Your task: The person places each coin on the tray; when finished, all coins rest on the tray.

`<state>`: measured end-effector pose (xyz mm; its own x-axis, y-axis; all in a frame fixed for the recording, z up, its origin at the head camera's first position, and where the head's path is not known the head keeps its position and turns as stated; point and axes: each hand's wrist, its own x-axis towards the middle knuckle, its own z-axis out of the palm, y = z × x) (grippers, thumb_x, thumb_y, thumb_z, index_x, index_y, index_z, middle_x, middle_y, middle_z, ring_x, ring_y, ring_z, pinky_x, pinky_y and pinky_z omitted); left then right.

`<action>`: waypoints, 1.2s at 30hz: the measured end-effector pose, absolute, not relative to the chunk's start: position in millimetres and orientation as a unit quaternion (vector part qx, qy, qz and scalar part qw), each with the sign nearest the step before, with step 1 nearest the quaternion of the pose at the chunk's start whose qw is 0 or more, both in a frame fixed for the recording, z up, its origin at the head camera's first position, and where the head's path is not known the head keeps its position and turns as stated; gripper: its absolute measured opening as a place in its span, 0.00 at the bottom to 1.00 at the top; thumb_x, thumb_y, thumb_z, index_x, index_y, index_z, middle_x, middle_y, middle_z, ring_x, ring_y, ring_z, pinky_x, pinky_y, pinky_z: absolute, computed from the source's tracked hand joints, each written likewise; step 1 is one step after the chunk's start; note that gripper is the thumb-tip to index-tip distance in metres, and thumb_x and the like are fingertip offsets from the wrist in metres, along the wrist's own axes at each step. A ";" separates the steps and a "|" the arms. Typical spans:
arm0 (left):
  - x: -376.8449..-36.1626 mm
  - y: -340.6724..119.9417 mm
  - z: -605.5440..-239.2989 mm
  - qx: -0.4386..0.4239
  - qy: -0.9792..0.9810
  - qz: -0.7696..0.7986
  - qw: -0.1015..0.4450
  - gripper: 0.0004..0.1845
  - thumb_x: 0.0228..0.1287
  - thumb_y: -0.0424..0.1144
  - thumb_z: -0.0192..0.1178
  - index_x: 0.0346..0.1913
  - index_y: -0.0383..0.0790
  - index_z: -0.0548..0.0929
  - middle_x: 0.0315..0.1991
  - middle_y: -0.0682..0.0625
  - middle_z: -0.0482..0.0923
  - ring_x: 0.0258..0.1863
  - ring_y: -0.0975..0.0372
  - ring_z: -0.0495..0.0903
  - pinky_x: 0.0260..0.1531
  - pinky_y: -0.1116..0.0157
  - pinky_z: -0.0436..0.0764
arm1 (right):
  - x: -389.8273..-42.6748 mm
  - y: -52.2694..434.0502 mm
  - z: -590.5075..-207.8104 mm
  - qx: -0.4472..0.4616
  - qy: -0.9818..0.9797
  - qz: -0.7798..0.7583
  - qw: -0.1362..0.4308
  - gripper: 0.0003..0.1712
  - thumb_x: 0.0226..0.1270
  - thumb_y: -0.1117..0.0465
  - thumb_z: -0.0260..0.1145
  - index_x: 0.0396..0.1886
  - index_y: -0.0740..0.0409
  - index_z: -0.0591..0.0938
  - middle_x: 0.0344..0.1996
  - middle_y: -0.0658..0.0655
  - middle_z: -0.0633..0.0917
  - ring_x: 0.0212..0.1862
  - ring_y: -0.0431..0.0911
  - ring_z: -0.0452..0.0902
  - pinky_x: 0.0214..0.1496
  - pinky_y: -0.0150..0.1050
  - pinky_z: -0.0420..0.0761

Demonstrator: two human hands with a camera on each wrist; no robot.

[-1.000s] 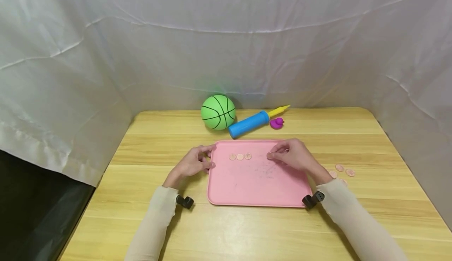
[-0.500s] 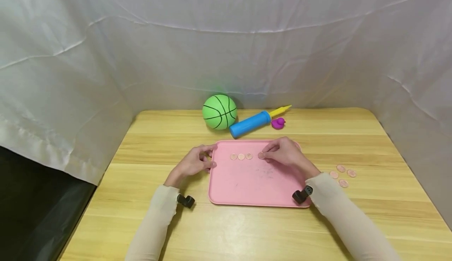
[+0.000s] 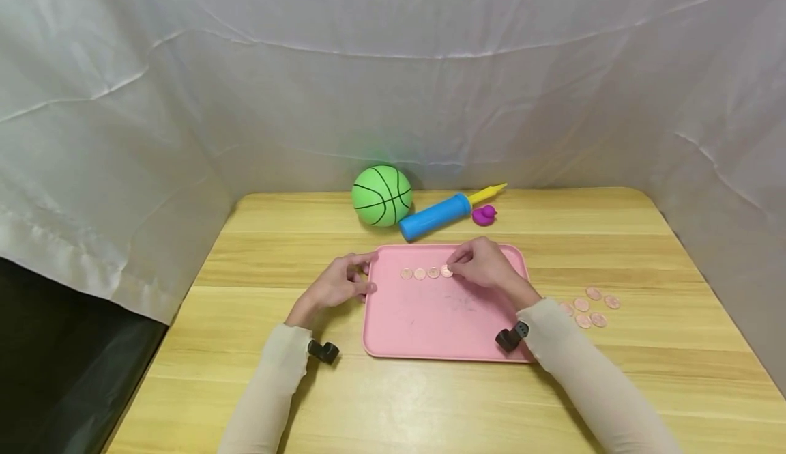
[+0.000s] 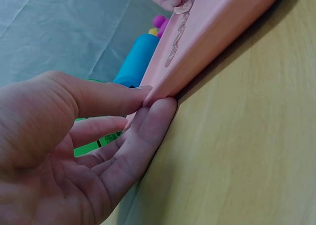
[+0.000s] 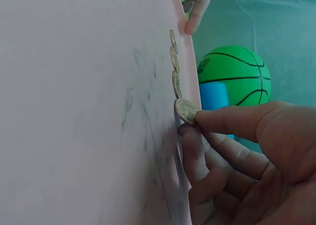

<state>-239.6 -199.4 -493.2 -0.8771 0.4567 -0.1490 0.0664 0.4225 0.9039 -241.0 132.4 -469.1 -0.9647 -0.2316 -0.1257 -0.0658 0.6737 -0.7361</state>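
A pink tray (image 3: 417, 324) lies on the wooden table. My left hand (image 3: 331, 282) pinches its left rim; in the left wrist view the thumb is on top and the fingers are under the edge. Three coins (image 3: 420, 274) lie in a row near the tray's far side. At the right end of that row, my right hand (image 3: 485, 263) pinches another coin (image 5: 185, 110) between thumb and fingertips, tilted with its lower edge close over the tray. In the right wrist view dark scuff marks show on the tray beside the row.
Several loose coins (image 3: 581, 304) lie on the table right of the tray, partly behind the right sleeve. Beyond the tray are a green ball (image 3: 382, 196) with black lines, a blue pump (image 3: 436, 216) with a yellow nozzle and a purple toy duck (image 3: 484, 216). A grey curtain (image 3: 430, 99) hangs behind.
My right hand has moved left across the tray with the coin, from apart to the end of the row. More loose coins show past the sleeve. The left hand has stayed at the rim.
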 end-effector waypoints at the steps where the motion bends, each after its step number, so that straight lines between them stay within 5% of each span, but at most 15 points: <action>1: -239.7 -199.2 -493.3 0.160 0.821 0.513 0.190 0.38 0.62 0.27 0.68 0.76 0.38 0.68 0.53 0.36 0.72 0.29 0.60 0.79 0.33 0.62 0.94 | -241.0 131.8 -468.1 -0.079 0.911 -0.391 0.104 0.07 0.65 0.60 0.72 0.37 0.57 0.91 0.33 0.54 0.91 0.34 0.43 0.80 0.35 0.30 0.81; 17: -241.1 -199.6 -492.2 0.161 0.821 0.513 0.190 0.38 0.62 0.27 0.69 0.75 0.40 0.69 0.53 0.36 0.72 0.29 0.59 0.79 0.33 0.62 0.93 | -227.3 138.7 -442.9 -0.081 0.903 -0.402 0.128 0.10 0.69 0.58 0.69 0.42 0.58 0.90 0.31 0.61 0.90 0.27 0.52 0.86 0.26 0.33 0.83; 36: -239.9 -198.2 -493.7 0.160 0.822 0.513 0.187 0.38 0.61 0.25 0.69 0.75 0.37 0.69 0.52 0.36 0.72 0.28 0.60 0.78 0.32 0.62 0.93 | -195.2 183.8 -432.5 -0.073 0.922 -0.373 0.080 0.14 0.69 0.54 0.69 0.46 0.57 0.90 0.37 0.56 0.90 0.36 0.45 0.79 0.37 0.33 0.82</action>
<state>-239.9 -198.2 -493.7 -0.8784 0.4560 -0.1432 0.0719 0.4223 0.9036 -195.2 183.8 -432.5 -0.9765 -0.1949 -0.0925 -0.0758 0.7115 -0.6986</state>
